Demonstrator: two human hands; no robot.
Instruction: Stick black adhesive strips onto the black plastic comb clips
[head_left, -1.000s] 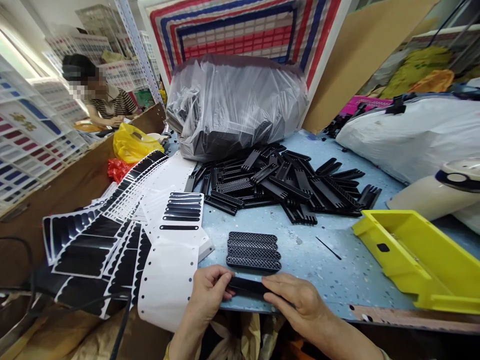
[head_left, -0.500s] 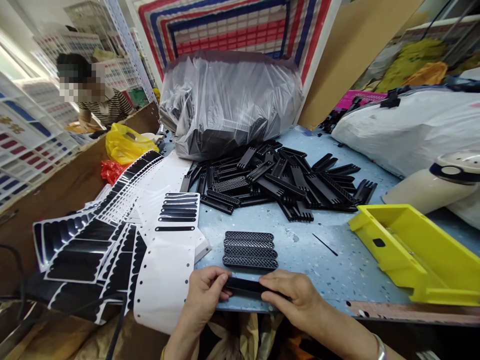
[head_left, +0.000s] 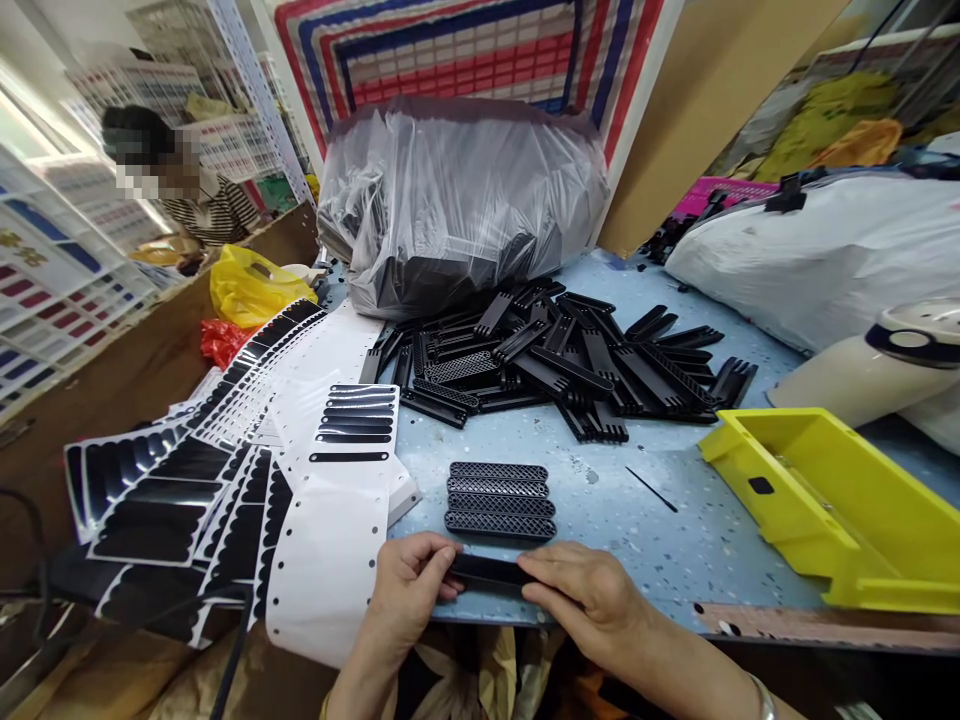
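Note:
Between my two hands, at the table's front edge, is a long black plastic strip (head_left: 489, 573) with a smooth face up. My left hand (head_left: 411, 585) pinches its left end between thumb and fingers. The right end is gripped by my right hand (head_left: 589, 595), fingers along the top and thumb below. Just beyond lie several black strips with a lattice face (head_left: 499, 500), lined up side by side. Left of them is a white sheet of black stickers (head_left: 355, 423) with rounded ends, above a white backing sheet (head_left: 330, 570) with a few black dots.
A heap of black plastic strips (head_left: 555, 355) covers the table's middle, before a grey plastic bag (head_left: 465, 200). Fanned sticker sheets (head_left: 157, 490) lie left. A yellow bin (head_left: 832, 510) and a thin black stick (head_left: 651, 489) are right. Another person (head_left: 202, 205) sits far left.
My right hand's fingers have shifted slightly on the strip's right end. The left hand stays where it was. The person at far left has moved a little.

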